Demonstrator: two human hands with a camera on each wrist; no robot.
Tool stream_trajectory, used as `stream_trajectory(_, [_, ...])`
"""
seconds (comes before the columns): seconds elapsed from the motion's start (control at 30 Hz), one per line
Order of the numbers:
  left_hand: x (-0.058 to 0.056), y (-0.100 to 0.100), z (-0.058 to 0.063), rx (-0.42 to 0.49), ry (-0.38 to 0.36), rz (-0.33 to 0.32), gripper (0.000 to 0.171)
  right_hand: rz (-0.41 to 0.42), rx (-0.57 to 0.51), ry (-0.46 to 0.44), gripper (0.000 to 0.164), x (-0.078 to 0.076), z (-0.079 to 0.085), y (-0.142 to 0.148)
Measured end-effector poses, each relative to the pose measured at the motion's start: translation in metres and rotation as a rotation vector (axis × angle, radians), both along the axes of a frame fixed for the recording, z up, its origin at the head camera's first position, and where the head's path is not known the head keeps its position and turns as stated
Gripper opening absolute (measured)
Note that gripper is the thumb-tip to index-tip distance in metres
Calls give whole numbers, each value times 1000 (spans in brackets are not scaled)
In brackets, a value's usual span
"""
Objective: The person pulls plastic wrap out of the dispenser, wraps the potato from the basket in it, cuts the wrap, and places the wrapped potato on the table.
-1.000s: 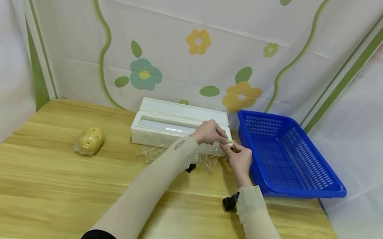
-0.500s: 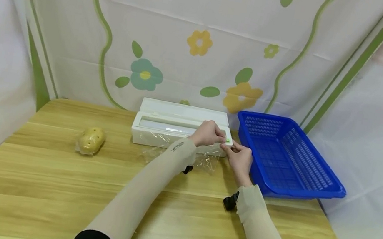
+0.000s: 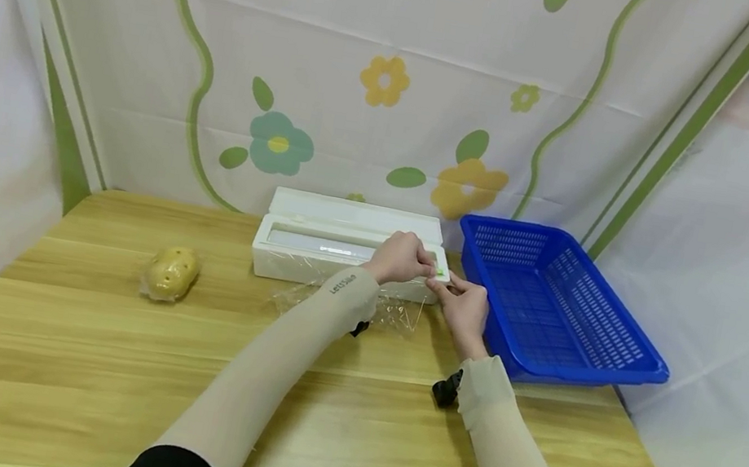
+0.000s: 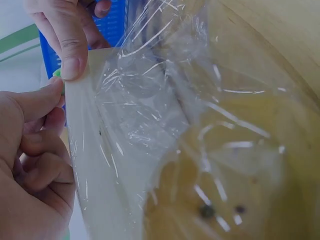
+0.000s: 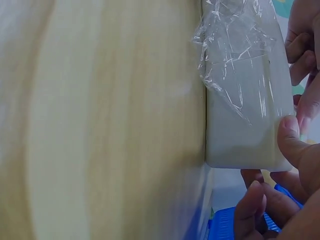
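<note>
A long white cling film dispenser (image 3: 280, 264) lies on the table with its lid (image 3: 355, 215) raised. Clear film (image 5: 235, 55) hangs crumpled over its front. My left hand (image 3: 398, 258) reaches across to the dispenser's right end, thumb and index finger pinching a small green slider (image 4: 58, 73) at the edge. Its other fingers are curled. My right hand (image 3: 466, 309) grips the right end of the dispenser, with the thumb on the front top edge and fingers around the end. The left fingertips partly cover the slider.
A film-wrapped yellow potato (image 3: 170, 274) sits on the wooden table (image 3: 99, 369) to the left. To the right, against the right hand's side, stands a blue plastic basket (image 3: 588, 377). A patterned cloth (image 3: 338, 95) hangs behind the dispenser.
Both hands stay at the dispenser's right end. The left hand and forearm shift very slightly left; the whole head view also drifts a little.
</note>
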State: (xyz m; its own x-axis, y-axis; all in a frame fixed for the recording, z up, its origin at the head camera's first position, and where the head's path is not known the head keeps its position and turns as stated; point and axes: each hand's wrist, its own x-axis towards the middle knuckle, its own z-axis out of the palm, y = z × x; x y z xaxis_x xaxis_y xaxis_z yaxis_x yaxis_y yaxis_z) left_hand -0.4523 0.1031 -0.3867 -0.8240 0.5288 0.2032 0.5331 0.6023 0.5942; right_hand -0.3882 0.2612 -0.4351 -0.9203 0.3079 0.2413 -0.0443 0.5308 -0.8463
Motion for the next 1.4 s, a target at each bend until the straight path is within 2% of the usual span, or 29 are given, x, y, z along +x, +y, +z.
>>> stream_trajectory(0.2, [1,1,-2,-9,7,-15,13,4,-10,-6,56,3,0,1])
stream_trajectory(0.5, [0,-6,1,-15,35,-35,14,-12,-11,0,52,1,0,-2])
stream_trajectory(0.83, [-2,-20,3,-102,105,-49,15,-3,-14,-28,54,1,2,-2])
stream_trajectory(0.97, [-5,-38,2,-104,79,-21,13,-35,13,-31,55,1,4,2])
stream_trajectory(1.07, [-6,-57,4,-104,64,-37,13,-42,14,-52,56,0,5,3])
stream_trajectory(1.2, [-3,-85,8,-117,72,-60,13,-15,-10,-68,58,-1,6,2])
stream_trajectory(1.4, [3,-122,9,-120,63,-41,12,-13,-32,-67,57,1,5,-2])
